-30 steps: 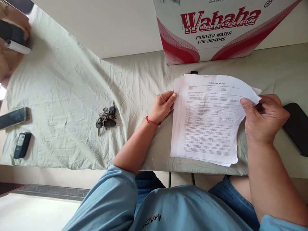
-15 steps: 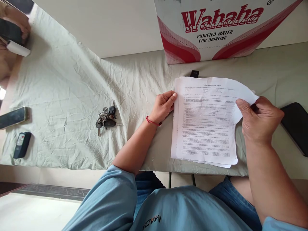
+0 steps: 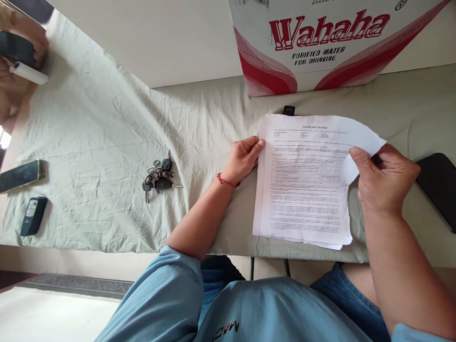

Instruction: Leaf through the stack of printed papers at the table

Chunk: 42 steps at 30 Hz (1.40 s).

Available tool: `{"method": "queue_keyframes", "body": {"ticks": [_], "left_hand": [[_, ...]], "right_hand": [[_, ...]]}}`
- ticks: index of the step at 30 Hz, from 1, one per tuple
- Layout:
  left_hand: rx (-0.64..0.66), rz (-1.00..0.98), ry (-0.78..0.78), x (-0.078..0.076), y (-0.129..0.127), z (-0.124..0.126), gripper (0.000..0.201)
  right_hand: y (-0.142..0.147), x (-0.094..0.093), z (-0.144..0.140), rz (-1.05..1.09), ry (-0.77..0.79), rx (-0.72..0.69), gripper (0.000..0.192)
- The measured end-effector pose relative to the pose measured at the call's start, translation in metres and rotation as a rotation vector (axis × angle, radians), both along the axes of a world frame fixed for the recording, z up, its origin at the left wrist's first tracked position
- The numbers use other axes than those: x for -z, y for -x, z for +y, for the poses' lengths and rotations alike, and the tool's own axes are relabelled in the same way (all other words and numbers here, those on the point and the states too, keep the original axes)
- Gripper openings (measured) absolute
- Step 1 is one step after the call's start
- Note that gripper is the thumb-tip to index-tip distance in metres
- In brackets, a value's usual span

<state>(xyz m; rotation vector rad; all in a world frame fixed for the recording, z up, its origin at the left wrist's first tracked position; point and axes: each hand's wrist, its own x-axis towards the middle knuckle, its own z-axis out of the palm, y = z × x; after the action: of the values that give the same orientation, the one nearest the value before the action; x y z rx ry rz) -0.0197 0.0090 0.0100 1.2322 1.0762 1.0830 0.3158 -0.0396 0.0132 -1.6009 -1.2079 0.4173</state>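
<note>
A stack of printed paper sheets, headed "OVERLEAF NOTES", is held in front of me over the cloth-covered table. My left hand grips the stack's left edge, thumb on top and fingers behind. At the upper right, my right hand pinches the sheets, and that corner bends and curls in its grasp. The fingers of both hands are partly hidden by the paper and the hands themselves. Just past the top edge of the sheets, a small black object shows in part; I cannot tell what it is.
A Wahaha water carton stands at the back. On the greenish tablecloth lie a bunch of keys, a phone and a small black remote-like device. A black phone-like slab lies right. Another person's hand appears upper left.
Almost nothing differs. The view has shifted very slightly, and both hands keep their hold on the paper sheets.
</note>
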Motion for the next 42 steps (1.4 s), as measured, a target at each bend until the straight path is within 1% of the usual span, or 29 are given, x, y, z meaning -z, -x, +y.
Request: {"method": "queue_keyframes", "body": {"ticks": [2,4,8,12,16,19,24,28,32,37,42], "left_hand": [[0.0,0.008,-0.011,0.001,0.0,0.0,0.085],[0.001,0.014,-0.015,0.003,0.0,0.001,0.086],[0.001,0.012,-0.008,0.004,0.001,0.0,0.085],[-0.002,-0.001,-0.008,0.005,0.001,0.0,0.086],[-0.001,-0.014,-0.006,0.006,0.002,0.0,0.088],[0.009,-0.014,-0.004,0.006,0.002,0.0,0.088],[0.009,-0.023,0.01,0.006,0.002,0.0,0.089],[0.004,-0.012,0.003,0.006,0.001,0.0,0.088],[-0.009,-0.016,0.017,0.005,0.001,0.0,0.086],[-0.001,-0.021,0.011,0.003,0.0,-0.001,0.085],[-0.002,-0.006,0.008,0.0,-0.001,0.0,0.089]], "right_hand": [[0.003,-0.001,0.001,0.04,-0.099,0.046,0.037],[0.006,-0.001,0.002,0.068,-0.145,0.066,0.034],[0.008,0.0,0.003,0.086,-0.136,0.067,0.035],[0.007,0.001,0.005,0.108,-0.161,0.067,0.042],[0.001,0.003,0.007,-0.015,-0.21,0.114,0.043],[-0.001,0.003,0.007,-0.043,-0.248,0.134,0.036],[0.003,0.002,0.004,0.013,-0.209,0.101,0.026],[0.009,-0.001,0.005,0.086,-0.209,0.09,0.023],[0.014,-0.002,0.009,0.154,-0.223,0.115,0.027],[0.016,-0.001,0.011,0.168,-0.207,0.132,0.037],[0.017,0.001,0.011,0.211,-0.207,0.116,0.036]]}}
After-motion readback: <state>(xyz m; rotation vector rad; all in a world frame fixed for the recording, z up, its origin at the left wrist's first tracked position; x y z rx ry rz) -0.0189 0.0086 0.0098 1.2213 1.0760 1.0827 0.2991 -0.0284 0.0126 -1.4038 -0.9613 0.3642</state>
